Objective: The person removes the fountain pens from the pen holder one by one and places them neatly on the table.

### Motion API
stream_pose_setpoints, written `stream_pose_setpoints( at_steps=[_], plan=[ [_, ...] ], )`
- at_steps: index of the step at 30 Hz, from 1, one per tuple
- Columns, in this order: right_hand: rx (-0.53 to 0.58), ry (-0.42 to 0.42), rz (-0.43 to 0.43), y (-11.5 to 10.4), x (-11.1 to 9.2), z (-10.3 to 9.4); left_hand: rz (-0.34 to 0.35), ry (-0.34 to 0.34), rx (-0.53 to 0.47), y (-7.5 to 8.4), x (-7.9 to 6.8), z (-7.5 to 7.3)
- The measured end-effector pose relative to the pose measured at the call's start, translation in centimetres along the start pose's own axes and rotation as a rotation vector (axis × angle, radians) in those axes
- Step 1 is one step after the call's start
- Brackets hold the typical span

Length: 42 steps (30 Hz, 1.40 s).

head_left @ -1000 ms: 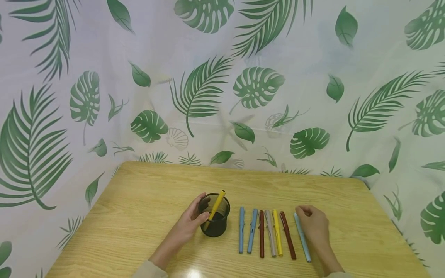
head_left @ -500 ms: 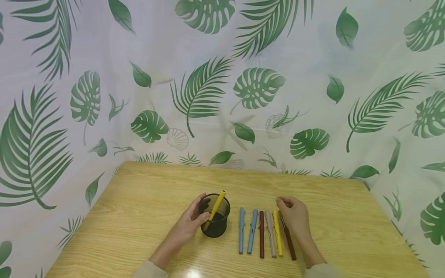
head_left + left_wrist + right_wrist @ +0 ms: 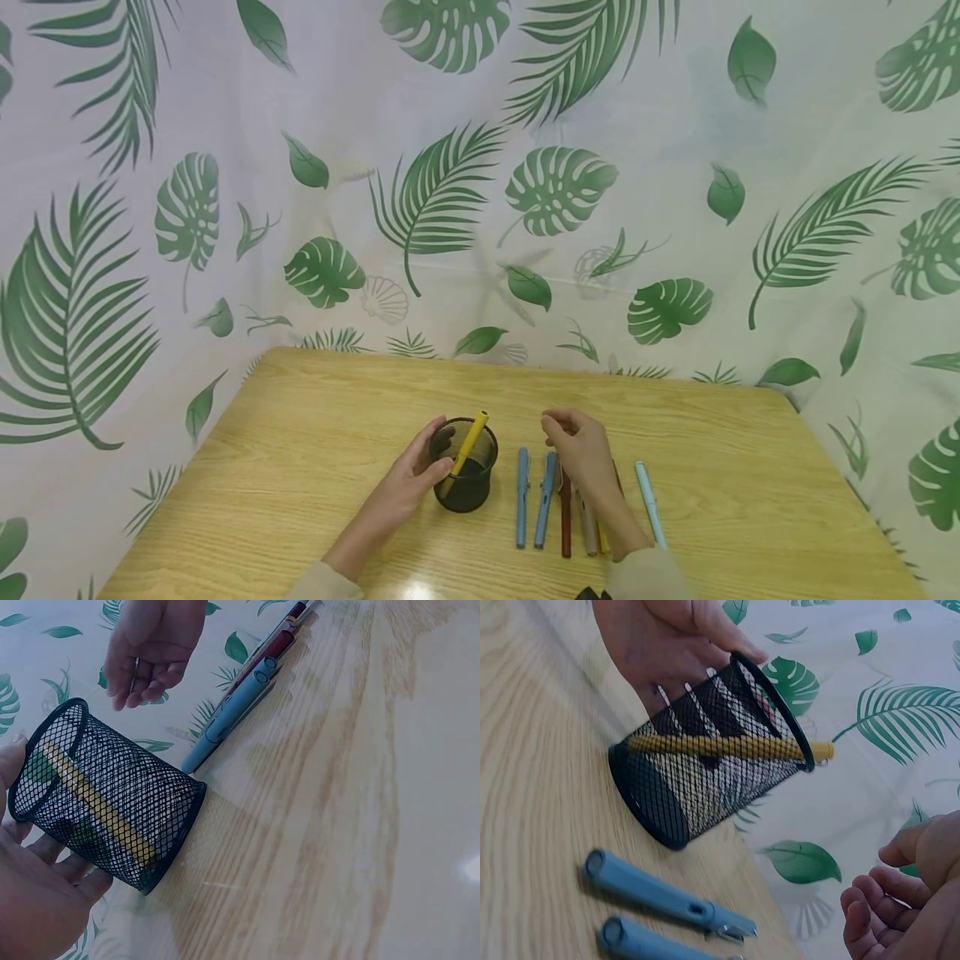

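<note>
My left hand (image 3: 405,479) grips a black mesh pen cup (image 3: 463,496) from its left side, thumb at the rim. Inside the cup leans one yellow pen (image 3: 471,442), its end sticking out over the rim. To the right of the cup, my right hand (image 3: 587,454) hovers over the far ends of a row of pens, fingers loosely bent and holding nothing. Nearest the cup lie two blue pens (image 3: 522,500), then a dark red pen (image 3: 566,525) and a grey pen (image 3: 588,529). The right forearm partly hides the grey pen, another yellow one and a second dark red one.
A light blue pen (image 3: 649,504) lies apart at the right of the row, its near end behind the sleeve. The wooden table (image 3: 337,400) backs onto a leaf-printed cloth (image 3: 450,275). A small black object (image 3: 591,594) shows at the bottom edge beside the right sleeve.
My right hand has moved left across the row, from the light blue pen toward the cup, uncovering that pen and covering others. The left hand and the cup have stayed in place.
</note>
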State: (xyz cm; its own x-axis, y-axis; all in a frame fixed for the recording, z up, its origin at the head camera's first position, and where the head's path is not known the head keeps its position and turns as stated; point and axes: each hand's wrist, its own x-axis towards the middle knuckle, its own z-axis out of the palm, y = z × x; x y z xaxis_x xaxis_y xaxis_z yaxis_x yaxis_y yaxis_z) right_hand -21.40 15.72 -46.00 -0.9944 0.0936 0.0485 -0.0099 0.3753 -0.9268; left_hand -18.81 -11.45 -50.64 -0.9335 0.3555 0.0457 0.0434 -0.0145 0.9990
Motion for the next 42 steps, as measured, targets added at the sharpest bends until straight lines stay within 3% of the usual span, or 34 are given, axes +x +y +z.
stream_pose_setpoints(
  at_steps=[10, 24, 42],
  plan=[
    [0.105, -0.134, -0.071, -0.8, 0.2, 3.3, 0.002, -0.010, -0.010, -0.2, 0.1, 0.0],
    [0.065, -0.194, -0.183, -1.8, 0.3, 6.0, -0.002, -0.015, -0.011, -0.4, 0.1, -0.1],
    [0.086, -0.202, -0.136, -1.4, 0.6, 7.2, -0.002, -0.002, 0.000, -0.4, 0.0, -0.2]
  ],
)
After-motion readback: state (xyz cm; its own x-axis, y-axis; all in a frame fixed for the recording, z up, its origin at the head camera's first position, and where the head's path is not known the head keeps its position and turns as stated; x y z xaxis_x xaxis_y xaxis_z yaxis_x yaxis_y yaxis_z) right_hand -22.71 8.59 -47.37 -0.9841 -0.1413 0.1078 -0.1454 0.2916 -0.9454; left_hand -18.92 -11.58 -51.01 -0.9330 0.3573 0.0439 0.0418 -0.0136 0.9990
